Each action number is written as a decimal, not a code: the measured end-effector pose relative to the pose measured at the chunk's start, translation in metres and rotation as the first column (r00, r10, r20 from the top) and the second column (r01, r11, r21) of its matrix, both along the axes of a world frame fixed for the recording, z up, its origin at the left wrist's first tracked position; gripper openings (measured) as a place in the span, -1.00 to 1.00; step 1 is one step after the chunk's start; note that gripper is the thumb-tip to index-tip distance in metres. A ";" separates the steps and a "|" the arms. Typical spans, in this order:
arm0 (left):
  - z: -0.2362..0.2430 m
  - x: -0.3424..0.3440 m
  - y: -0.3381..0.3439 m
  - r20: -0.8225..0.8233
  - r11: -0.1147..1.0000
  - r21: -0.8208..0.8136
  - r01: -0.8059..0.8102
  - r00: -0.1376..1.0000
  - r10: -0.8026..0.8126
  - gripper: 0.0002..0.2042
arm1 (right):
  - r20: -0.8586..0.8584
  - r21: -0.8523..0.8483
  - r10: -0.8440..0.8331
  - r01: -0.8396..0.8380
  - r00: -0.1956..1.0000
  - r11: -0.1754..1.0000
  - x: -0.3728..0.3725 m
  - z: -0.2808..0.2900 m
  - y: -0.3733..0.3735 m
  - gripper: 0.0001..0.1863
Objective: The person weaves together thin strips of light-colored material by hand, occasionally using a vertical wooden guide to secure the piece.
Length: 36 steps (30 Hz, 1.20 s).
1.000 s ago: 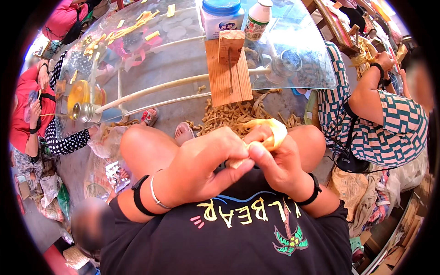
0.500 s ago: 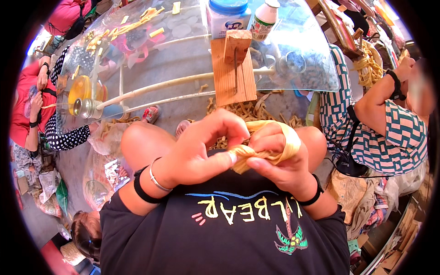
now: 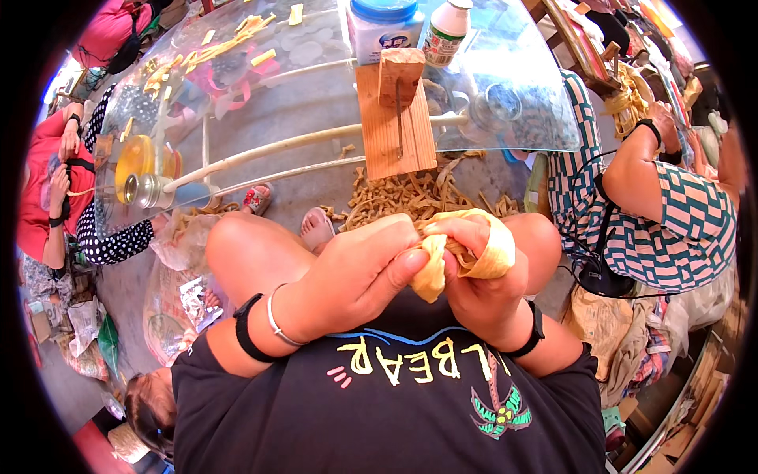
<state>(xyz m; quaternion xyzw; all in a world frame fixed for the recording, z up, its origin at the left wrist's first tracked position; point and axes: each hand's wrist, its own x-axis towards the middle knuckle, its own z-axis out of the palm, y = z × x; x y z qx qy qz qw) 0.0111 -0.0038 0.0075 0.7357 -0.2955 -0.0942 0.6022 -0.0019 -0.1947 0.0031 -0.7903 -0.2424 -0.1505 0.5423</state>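
My two hands centre of frame, between my bare knees, both on one yellow strip (image 3: pixel 496 251). Left hand (image 3: pixel 351 261): fingers (image 3: pixel 407 265) closed narrow, thumb and curled index pinching the strip's left part, where a folded bit hangs down between the thumbs. Right hand (image 3: pixel 489 294): strip loops round its fingers as a broad band, thumb up against the folded part; how the fingertips grip inside the loop is mostly hidden, can't tell. Hands close together, just above my black shirt (image 3: pixel 379 411). Black band on each wrist, plus a pale bangle (image 3: pixel 276 322) on the left.

Below the bench edge, upper middle: pile of tan strips (image 3: pixel 410 197) on the floor, just past my hands. Clear-topped bench (image 3: pixel 545 107) across the top of frame. On it, top centre: wooden board (image 3: pixel 387 150) overhanging the near edge, with a wood block (image 3: pixel 400 75) and thin metal rod on it; behind, a white tub (image 3: pixel 379 43) with blue lid beside a white bottle (image 3: pixel 447 31). Loose yellow strips (image 3: pixel 229 41) upper left on the bench.

Left edge: co-worker in a red top (image 3: pixel 39 205), hands near a thin strip. Right edge: another, patterned clothing (image 3: pixel 695 221), one arm raised, black bag (image 3: pixel 604 276) at the side.
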 end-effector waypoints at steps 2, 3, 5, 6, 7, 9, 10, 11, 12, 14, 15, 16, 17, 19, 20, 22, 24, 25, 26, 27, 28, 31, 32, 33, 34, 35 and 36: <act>0.004 0.000 0.005 0.026 1.000 0.012 0.017 1.000 -0.017 -0.81 | 0.061 -0.036 0.012 -0.009 0.998 0.999 0.004 0.000 -0.002 -0.77; 0.006 0.000 0.010 0.040 1.000 0.019 0.025 0.999 -0.026 -0.81 | 0.092 -0.054 0.018 -0.013 0.996 0.998 0.006 0.001 -0.003 -0.78; 0.009 0.001 0.023 -0.023 0.998 0.045 0.041 0.999 -0.040 -0.82 | 0.149 -0.009 -0.079 0.081 0.986 0.997 0.003 -0.004 -0.007 -0.80; 0.009 0.002 0.031 -0.056 0.997 0.059 0.046 0.998 -0.043 -0.82 | 0.030 0.012 -0.070 0.069 0.997 0.998 0.002 -0.002 -0.010 -0.80; 0.008 0.002 0.038 -0.089 0.996 0.072 0.052 0.995 -0.046 -0.83 | -0.088 0.034 -0.056 0.060 0.995 0.998 0.001 0.002 -0.014 -0.79; -0.003 -0.002 0.043 -0.070 0.991 0.130 0.025 0.997 -0.016 -0.80 | -0.281 0.117 -0.018 0.053 0.960 0.992 -0.004 0.003 -0.013 -0.77; -0.006 -0.004 0.039 -0.017 0.991 0.134 -0.020 1.000 0.022 -0.73 | -0.353 0.177 0.008 0.058 0.936 0.983 -0.007 0.001 -0.009 -0.77; -0.008 -0.006 0.035 0.037 0.988 0.137 -0.065 0.998 0.060 -0.65 | -0.421 0.236 0.039 0.067 0.906 0.970 -0.010 0.000 -0.005 -0.76; -0.004 -0.007 0.031 0.056 0.984 0.152 -0.091 0.995 0.084 -0.51 | -0.437 0.217 0.043 0.059 0.898 0.974 -0.010 0.003 -0.004 -0.75; 0.004 -0.004 0.017 0.241 0.966 0.206 -0.157 0.965 0.105 -0.53 | -0.495 0.276 0.097 0.050 0.863 0.960 -0.010 -0.002 0.000 -0.75; 0.006 -0.003 0.013 0.332 0.955 0.227 -0.193 0.937 0.111 -0.53 | -0.521 0.305 0.125 0.047 0.844 0.951 -0.010 -0.003 0.002 -0.75; 0.006 -0.002 0.011 0.367 0.942 0.262 -0.210 0.924 0.104 -0.56 | -0.542 0.336 0.137 0.065 0.829 0.939 -0.010 -0.001 0.003 -0.77; 0.004 -0.002 0.010 0.378 0.946 0.250 -0.209 0.920 0.103 -0.57 | -0.546 0.341 0.147 0.059 0.825 0.938 -0.011 -0.001 0.002 -0.78; 0.002 -0.002 0.008 0.400 0.953 0.225 -0.203 0.911 0.100 -0.58 | -0.553 0.351 0.165 0.049 0.817 0.935 -0.012 -0.003 0.001 -0.79; 0.003 -0.002 0.007 0.373 0.963 0.216 -0.160 0.925 0.070 -0.60 | -0.529 0.271 0.192 -0.049 0.827 0.961 -0.009 -0.003 -0.004 -0.83; 0.003 -0.003 0.009 0.348 0.966 0.237 -0.106 0.937 0.017 -0.59 | -0.654 0.290 0.347 -0.201 0.672 0.936 -0.004 0.001 -0.010 -0.79; 0.000 -0.003 0.012 0.347 0.958 0.274 -0.088 0.938 -0.014 -0.58 | -0.704 0.342 0.400 -0.213 0.587 0.915 -0.004 0.001 -0.011 -0.76; -0.002 -0.002 0.016 0.329 0.960 0.272 -0.063 0.944 -0.032 -0.58 | -0.694 0.350 0.406 -0.214 0.595 0.912 -0.005 -0.002 -0.011 -0.75; -0.005 0.002 0.020 0.311 0.962 0.269 -0.038 0.949 -0.049 -0.59 | -0.683 0.358 0.411 -0.214 0.603 0.909 -0.005 -0.003 -0.012 -0.75; -0.007 0.004 0.022 0.292 0.964 0.267 -0.013 0.954 -0.068 -0.59 | -0.701 0.368 0.415 -0.205 0.579 0.907 -0.005 -0.004 -0.011 -0.75; -0.008 0.004 0.020 0.235 0.975 0.220 -0.033 0.972 -0.020 -0.59 | -0.719 0.377 0.419 -0.195 0.555 0.905 -0.006 -0.004 -0.010 -0.74; -0.003 0.005 0.024 0.007 0.997 0.036 0.072 0.997 -0.072 -0.70 | -0.755 0.356 0.403 -0.193 0.517 0.914 -0.005 -0.005 -0.010 -0.74; -0.003 0.008 0.023 0.008 0.996 0.016 0.084 0.996 -0.084 -0.74 | -0.765 0.340 0.393 -0.198 0.510 0.919 -0.005 -0.005 -0.010 -0.74; -0.003 0.010 0.021 0.010 0.995 -0.003 0.095 0.995 -0.095 -0.78 | -0.760 0.363 0.416 -0.204 0.499 0.909 -0.004 -0.006 -0.011 -0.74; -0.003 0.011 0.020 0.012 0.994 -0.023 0.107 0.994 -0.107 -0.81 | -0.755 0.386 0.438 -0.209 0.488 0.898 -0.002 -0.007 -0.011 -0.73; -0.002 0.010 0.023 -0.066 0.994 0.009 0.110 0.992 -0.110 -0.83 | -0.749 0.409 0.460 -0.215 0.476 0.887 -0.002 -0.007 -0.012 -0.73; 0.001 0.009 0.027 -0.143 0.992 0.040 0.116 0.984 -0.109 -0.84 | -0.766 0.444 0.474 -0.175 0.433 0.879 0.000 -0.005 -0.012 -0.73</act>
